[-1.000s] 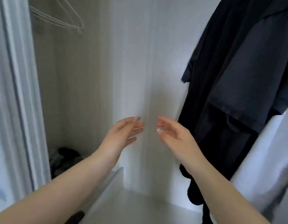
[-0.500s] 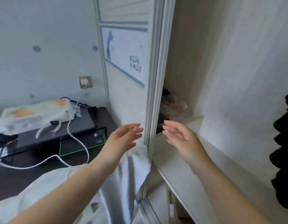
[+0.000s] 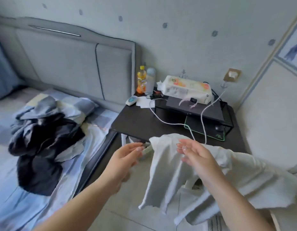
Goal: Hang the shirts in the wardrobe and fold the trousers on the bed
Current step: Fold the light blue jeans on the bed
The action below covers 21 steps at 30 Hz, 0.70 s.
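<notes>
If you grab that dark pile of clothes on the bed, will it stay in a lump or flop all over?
Probably flop: the dark clothes lie crumpled in soft folds on the bed. Several pieces seem tangled, so some may slide off. It looks light, not fragile.

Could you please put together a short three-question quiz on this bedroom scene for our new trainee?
1. True or false: both hands, the left hand and the right hand, hold nothing.
2. Multiple choice: the pile of dark clothes lies on A) the bed, B) the black bedside table, C) the floor.
3. Fill in: the tissue pack rests on top of a closed black ____.

Key: 1 true; both hands are open, fingers relaxed, in front of a white garment. 2 A. 3 laptop.
</notes>
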### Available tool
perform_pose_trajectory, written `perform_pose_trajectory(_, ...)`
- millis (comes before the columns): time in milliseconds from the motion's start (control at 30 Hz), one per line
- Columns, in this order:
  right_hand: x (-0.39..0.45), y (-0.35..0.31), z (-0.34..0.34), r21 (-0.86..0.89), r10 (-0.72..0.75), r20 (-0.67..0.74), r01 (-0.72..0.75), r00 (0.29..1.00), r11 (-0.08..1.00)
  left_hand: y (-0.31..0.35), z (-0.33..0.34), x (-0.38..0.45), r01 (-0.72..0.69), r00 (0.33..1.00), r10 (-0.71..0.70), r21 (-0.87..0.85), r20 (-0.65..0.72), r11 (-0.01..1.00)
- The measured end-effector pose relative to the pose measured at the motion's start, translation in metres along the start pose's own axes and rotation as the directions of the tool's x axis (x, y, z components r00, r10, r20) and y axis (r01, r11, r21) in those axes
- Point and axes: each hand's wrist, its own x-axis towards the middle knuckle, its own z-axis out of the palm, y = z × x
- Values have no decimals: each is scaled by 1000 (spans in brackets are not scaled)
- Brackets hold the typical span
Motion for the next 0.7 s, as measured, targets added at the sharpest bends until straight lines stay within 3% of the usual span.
perform_pose_trajectory(167, 29, -10, 162, -5, 32, 242, -32, 970, 999, -15, -159, -24, 45, 957, -75, -112, -281, 993)
perform_pose_trajectory(367, 52, -28, 329, -2, 43, 483, -48, 875, 999, -17, -311, -48, 19, 863, -93, -152, -496, 988)
perform_pose_trajectory(700, 91, -25, 483, -113, 109, 662, -46, 741, 993, -44, -434, -49, 83, 768, -227, -258, -599, 963)
